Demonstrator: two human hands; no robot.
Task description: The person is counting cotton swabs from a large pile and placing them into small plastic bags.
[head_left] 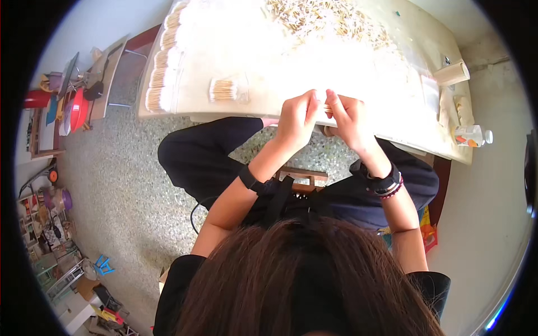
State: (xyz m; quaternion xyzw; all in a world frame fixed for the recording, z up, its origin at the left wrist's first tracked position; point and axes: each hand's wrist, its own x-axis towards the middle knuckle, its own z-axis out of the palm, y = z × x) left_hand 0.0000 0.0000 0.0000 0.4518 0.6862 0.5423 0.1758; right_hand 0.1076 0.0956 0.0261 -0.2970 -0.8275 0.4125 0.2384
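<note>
The left hand [297, 119] and right hand [348, 120] are curling close together with thumbs raised, both pinching a small bunch of thin, tan sticks [328, 110] between them, just at the table's near edge; the fingers are hiding the bunch's ends. The smooth, pale table [196, 50] is glaring white in the middle. To the left, a neat bundle of cotton swabs [223, 89] is lying flat beside crinkly clear plastic [242, 89], and a row of fluffy-ended bundles [159, 73] is lining the left edge. Loose swabs [330, 22] are forming a tangled heap at the far side. A clear bottle [469, 136] is resting near the right edge.
</note>
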